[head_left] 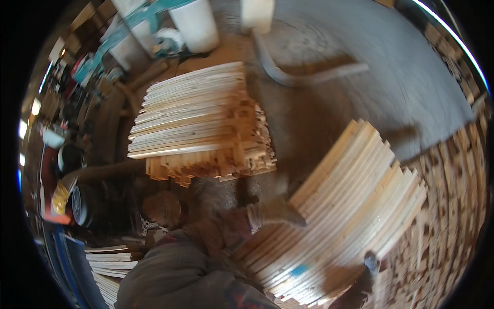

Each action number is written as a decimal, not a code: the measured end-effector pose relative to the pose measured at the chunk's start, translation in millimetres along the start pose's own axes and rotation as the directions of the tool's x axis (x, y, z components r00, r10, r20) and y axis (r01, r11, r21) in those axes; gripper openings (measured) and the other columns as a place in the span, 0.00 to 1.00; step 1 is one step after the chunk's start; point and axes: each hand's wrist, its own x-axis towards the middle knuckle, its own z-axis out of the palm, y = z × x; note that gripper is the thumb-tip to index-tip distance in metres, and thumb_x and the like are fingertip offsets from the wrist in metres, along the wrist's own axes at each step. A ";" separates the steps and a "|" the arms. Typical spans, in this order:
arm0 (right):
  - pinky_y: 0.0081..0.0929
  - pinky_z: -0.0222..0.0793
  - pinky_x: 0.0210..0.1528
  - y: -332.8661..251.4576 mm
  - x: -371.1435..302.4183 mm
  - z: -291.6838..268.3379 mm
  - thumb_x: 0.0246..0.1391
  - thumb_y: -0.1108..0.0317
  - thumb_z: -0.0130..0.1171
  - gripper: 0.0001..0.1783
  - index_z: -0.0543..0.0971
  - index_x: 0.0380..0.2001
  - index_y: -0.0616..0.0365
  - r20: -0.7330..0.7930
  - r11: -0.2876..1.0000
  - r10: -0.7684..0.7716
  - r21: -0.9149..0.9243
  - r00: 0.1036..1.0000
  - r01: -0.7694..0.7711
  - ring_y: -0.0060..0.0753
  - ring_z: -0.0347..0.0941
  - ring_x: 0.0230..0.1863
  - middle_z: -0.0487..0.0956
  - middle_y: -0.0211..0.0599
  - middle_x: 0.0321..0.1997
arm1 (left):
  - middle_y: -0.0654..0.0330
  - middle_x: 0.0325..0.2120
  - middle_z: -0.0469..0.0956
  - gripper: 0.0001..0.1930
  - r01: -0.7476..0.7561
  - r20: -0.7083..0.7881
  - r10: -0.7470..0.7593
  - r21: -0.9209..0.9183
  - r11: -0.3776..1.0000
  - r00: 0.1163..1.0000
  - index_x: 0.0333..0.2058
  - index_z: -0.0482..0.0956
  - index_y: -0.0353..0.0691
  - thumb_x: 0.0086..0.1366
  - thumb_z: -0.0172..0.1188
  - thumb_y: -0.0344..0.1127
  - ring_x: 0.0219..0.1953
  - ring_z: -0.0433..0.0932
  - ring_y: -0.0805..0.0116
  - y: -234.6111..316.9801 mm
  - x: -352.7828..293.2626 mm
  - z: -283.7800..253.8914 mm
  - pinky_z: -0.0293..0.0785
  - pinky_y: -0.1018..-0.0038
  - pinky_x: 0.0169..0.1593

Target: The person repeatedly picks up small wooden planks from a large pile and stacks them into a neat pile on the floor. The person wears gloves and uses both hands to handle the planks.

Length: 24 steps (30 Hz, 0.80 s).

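A layer of long pale wooden boards (342,190) lies side by side in front of me and to the right. My gloved left hand (278,212) rests against the layer's left edge, its fingers stretched out and blurred. Down at the layer's lower right side is my right hand (370,262), in a dark glove. It touches or almost touches the outer boards; its fingers are smeared and partly hidden. A blue patch (299,270) marks the near part of the boards.
Ahead to the left stands a second stack of boards (190,110). A curved grey hose or pipe (288,77) lies on the floor beyond. White collection bags (195,26) stand at the back left. A dark machine (103,201) is at left; piled wood (453,206) lines the right.
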 end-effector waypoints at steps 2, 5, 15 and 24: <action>0.30 0.79 0.51 -43.7 34.5 74.7 0.62 0.70 0.61 0.20 0.79 0.54 0.69 0.173 0.997 -0.058 -0.049 0.983 0.067 0.36 0.83 0.46 0.85 0.44 0.46 | 0.37 0.53 0.80 0.65 -0.026 -0.197 0.020 -0.028 0.999 0.980 0.77 0.32 0.47 0.56 0.77 0.26 0.48 0.86 0.53 66.4 -38.0 -60.0 0.85 0.58 0.54; 0.30 0.79 0.52 -95.2 80.2 216.0 0.63 0.70 0.59 0.19 0.79 0.54 0.70 0.469 0.984 -0.132 -0.047 0.873 0.174 0.37 0.84 0.47 0.85 0.45 0.47 | 0.39 0.46 0.84 0.59 -0.202 -0.379 0.163 -0.066 0.977 0.911 0.77 0.39 0.42 0.58 0.74 0.24 0.45 0.87 0.53 118.0 -102.2 -170.3 0.86 0.60 0.51; 0.30 0.76 0.57 -177.5 5.6 687.2 0.55 0.64 0.73 0.34 0.72 0.61 0.65 0.885 0.992 0.119 -0.088 0.451 -0.088 0.36 0.80 0.54 0.81 0.46 0.55 | 0.45 0.51 0.82 0.35 -0.155 -0.755 0.149 0.064 0.986 0.639 0.64 0.68 0.33 0.63 0.74 0.40 0.50 0.84 0.53 149.2 -350.8 -524.3 0.84 0.60 0.55; 0.46 0.67 0.69 -103.6 20.4 779.0 0.51 0.27 0.64 0.64 0.58 0.72 0.72 0.676 0.487 0.204 -0.697 0.708 0.526 0.62 0.63 0.72 0.65 0.66 0.70 | 0.47 0.57 0.78 0.54 0.394 -0.938 0.079 0.217 0.893 0.338 0.67 0.70 0.35 0.53 0.70 0.73 0.60 0.76 0.55 129.4 -313.8 -586.8 0.72 0.66 0.62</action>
